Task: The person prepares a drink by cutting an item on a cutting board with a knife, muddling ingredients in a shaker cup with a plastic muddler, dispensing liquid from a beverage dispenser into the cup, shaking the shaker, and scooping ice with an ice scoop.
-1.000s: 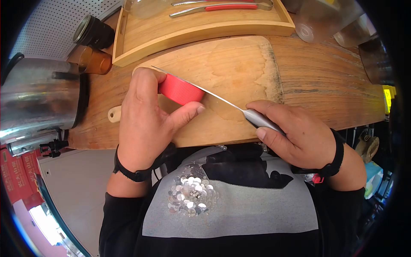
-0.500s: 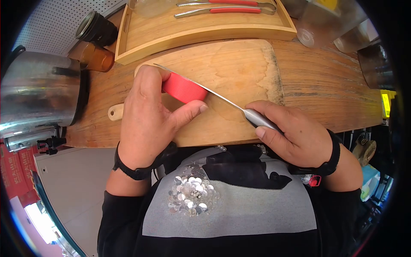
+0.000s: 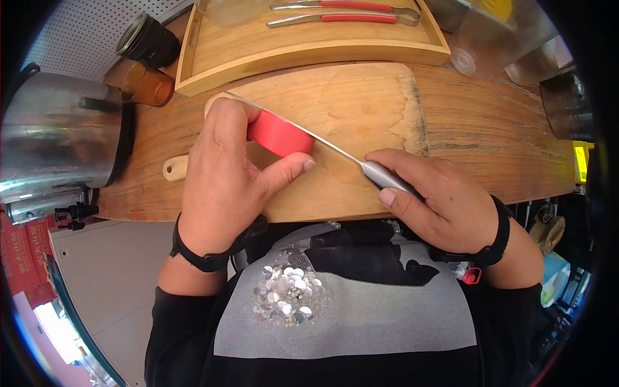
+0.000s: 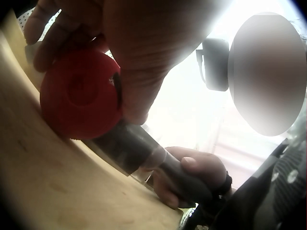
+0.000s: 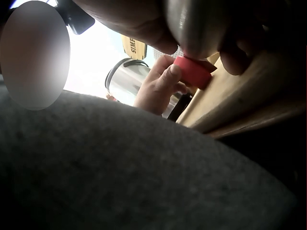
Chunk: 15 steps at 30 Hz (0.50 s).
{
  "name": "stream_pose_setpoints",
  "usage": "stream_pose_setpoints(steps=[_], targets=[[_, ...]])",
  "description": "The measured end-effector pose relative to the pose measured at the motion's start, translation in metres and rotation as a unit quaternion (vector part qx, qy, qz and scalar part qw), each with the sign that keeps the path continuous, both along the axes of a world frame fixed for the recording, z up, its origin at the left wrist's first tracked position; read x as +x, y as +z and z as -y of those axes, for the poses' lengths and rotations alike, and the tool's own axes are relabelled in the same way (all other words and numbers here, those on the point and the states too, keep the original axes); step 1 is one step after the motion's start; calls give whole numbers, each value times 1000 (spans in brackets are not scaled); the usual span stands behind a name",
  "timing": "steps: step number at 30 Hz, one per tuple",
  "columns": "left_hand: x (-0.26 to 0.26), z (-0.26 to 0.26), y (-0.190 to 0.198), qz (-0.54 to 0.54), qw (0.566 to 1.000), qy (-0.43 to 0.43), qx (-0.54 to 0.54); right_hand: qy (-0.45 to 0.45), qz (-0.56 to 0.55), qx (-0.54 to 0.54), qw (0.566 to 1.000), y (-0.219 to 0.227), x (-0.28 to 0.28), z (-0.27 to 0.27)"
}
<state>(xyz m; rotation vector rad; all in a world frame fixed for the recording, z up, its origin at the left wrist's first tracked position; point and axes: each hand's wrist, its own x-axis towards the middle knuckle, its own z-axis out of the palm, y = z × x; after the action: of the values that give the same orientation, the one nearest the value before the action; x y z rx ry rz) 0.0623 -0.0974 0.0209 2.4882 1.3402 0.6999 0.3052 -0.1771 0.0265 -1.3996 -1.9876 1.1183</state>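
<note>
My left hand [image 3: 222, 168] holds a round red ribbed lid [image 3: 280, 134] on its side, thumb along the near edge and fingers at the far end. My right hand [image 3: 445, 203] grips a knife by its silver handle [image 3: 387, 177]. The narrow blade [image 3: 335, 148] runs slantwise up to the left along the lid's far side, its tip beyond the left fingers. In the left wrist view the lid [image 4: 79, 96] turns a flat face to the camera, the wide blade [image 4: 122, 146] coming from behind it. Beneath both lies a wooden cutting board [image 3: 367, 97].
Behind the board stands a wooden tray [image 3: 309, 55] with red-handled tongs [image 3: 358, 19] in it. A large steel pot [image 3: 61, 138] is at the left, near an amber cup [image 3: 148, 86] and a dark jar [image 3: 148, 42]. Clear plastic containers [image 3: 493, 35] stand at the back right.
The knife has slid a little to the upper left along the lid. The left hand keeps its hold on the lid, and the whole head view has shifted slightly.
</note>
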Motion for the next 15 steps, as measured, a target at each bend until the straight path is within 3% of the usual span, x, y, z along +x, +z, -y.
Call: stream_pose_setpoints(steps=[2, 4, 15], targets=[[0, 0, -1, -2, 1000, 1, 2, -1, 12, 13, 1000, -2, -2, 1], [0, 0, -1, -2, 1000, 0, 6, -21, 112, 70, 991, -3, -3, 2], [-3, 0, -2, -9, 1000, -6, 15, -19, 31, 100, 994, -13, -2, 0]])
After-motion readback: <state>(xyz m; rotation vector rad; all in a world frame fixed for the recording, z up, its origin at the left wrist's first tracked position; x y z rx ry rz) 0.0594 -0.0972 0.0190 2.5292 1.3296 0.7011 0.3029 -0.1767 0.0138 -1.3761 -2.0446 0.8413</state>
